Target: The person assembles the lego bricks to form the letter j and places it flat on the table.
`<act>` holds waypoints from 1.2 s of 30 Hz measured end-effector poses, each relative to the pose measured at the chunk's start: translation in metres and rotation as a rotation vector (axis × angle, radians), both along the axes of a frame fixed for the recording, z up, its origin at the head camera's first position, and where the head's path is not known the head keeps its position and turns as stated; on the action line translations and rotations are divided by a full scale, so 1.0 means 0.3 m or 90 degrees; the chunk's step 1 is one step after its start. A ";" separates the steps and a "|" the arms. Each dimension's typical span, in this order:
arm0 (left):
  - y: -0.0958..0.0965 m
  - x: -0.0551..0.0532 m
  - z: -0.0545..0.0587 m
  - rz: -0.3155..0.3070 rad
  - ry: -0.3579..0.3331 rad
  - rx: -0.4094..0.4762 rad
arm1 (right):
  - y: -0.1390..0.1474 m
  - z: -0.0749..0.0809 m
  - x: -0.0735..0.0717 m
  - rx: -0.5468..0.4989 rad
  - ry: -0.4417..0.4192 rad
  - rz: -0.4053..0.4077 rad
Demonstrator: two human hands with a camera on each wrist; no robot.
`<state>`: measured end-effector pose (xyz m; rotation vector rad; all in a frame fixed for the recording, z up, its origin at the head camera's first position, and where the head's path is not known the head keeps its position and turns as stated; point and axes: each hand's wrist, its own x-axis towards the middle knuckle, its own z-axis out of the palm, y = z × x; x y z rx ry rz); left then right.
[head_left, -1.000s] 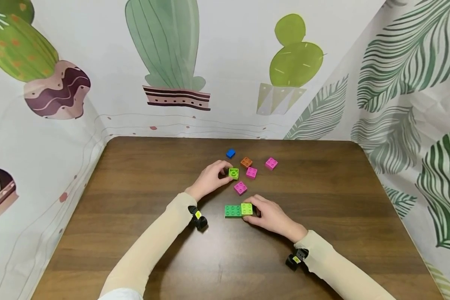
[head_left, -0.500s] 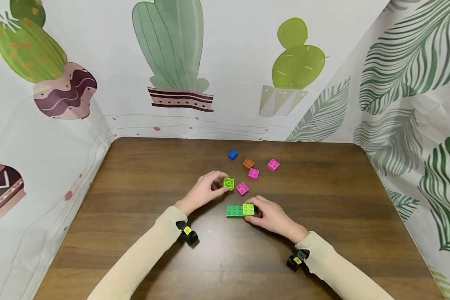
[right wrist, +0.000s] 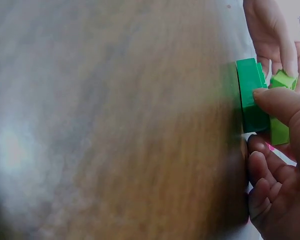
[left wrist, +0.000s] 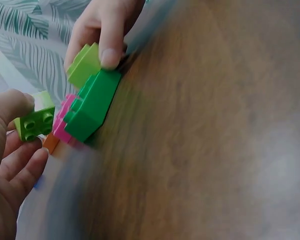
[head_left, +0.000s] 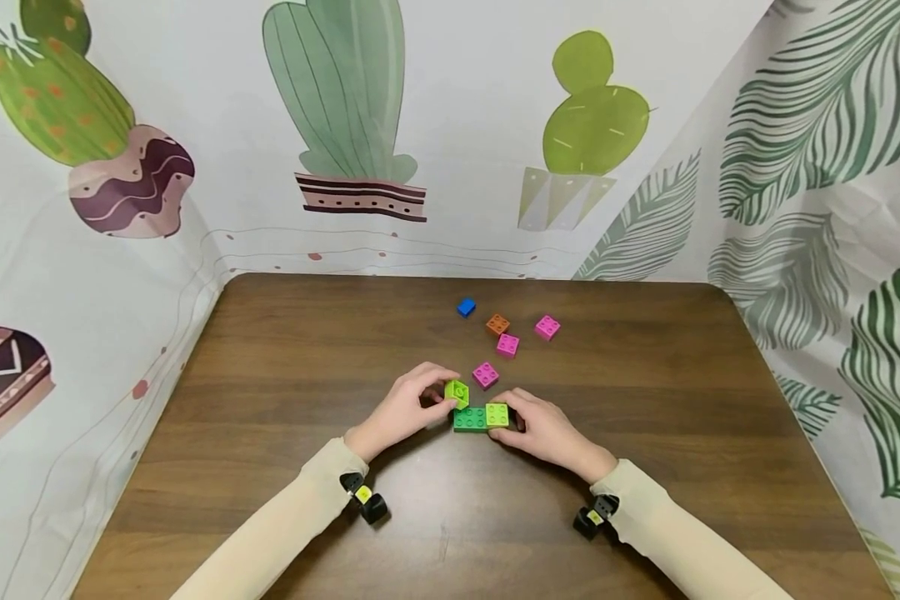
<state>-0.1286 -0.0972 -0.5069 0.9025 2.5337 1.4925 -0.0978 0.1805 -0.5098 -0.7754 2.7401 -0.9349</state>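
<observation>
My left hand [head_left: 401, 410] pinches a loose lime-green toy brick [head_left: 457, 393] between thumb and fingers, tilted, its hollow underside showing in the head view. In the left wrist view its studs face the camera. It is close by the left end of a longer green toy brick [head_left: 468, 421], apart from it in the left wrist view. Another lime-green brick [head_left: 497, 415] sits on the green brick's right end. My right hand [head_left: 549, 432] grips that end; in the right wrist view its thumb presses the green brick's [right wrist: 248, 90] side. The green brick's underside is hidden.
Beyond the hands lie a near pink brick [head_left: 485, 375], a second pink brick [head_left: 507, 346] by an orange brick [head_left: 497, 324], a third pink brick [head_left: 547, 327] and a blue brick [head_left: 467, 307]. A printed cloth stands behind the wooden table [head_left: 307, 333].
My left hand has brought the loose lime-green brick from among the scattered bricks toward me, to the green brick's left end, and has tilted it. My right hand has stayed in place.
</observation>
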 end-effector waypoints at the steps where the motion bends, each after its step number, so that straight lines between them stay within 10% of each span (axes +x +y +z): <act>1: 0.002 0.005 0.002 -0.005 0.005 0.001 | 0.001 0.001 -0.001 -0.001 0.004 -0.002; 12: 0.005 0.075 -0.025 -0.024 0.006 0.021 | 0.002 -0.013 0.016 -0.008 0.012 0.002; 36: 0.019 0.083 -0.015 0.075 -0.091 0.078 | -0.002 -0.004 0.000 0.002 0.012 0.001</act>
